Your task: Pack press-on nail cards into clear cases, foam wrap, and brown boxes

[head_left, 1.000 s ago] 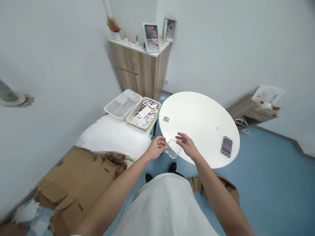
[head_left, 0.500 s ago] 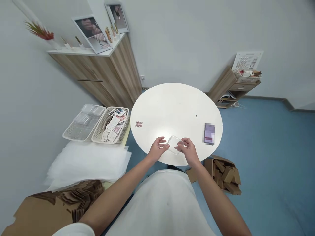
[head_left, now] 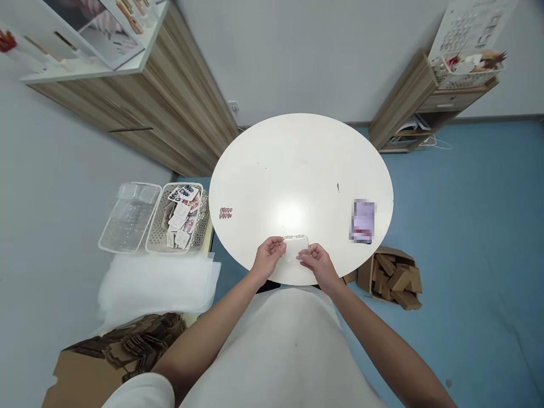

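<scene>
You are holding a thin clear plastic case (head_left: 293,253) between your two hands, over the near edge of the white oval table (head_left: 306,147); whether it is touching the tabletop, you cannot tell from this view. Your left hand (head_left: 268,258) is pinching the case's left side between thumb and fingers, and your right hand (head_left: 319,265) is grasping its right side, the thumb and fingertips lying close to the lower right part. To the left on the table, a small set of reddish pieces (head_left: 225,213) is lying near the rim, well apart from your left hand. Toward the right rim, a purple item (head_left: 362,221) is resting, its details hidden by pixelation. Beyond the table's left side, two white baskets are standing side by side: the nearer one (head_left: 158,233) is holding a heap of printed cards (head_left: 182,212), and the farther one (head_left: 121,250) is holding clear plastic packaging (head_left: 135,207). White sheets (head_left: 157,286) are lying just in front of them, with flattened brown cardboard (head_left: 87,377) below. On the blue floor (head_left: 476,226) at right, an open carton (head_left: 364,277) is holding brown cardboard pieces (head_left: 399,280).
</scene>
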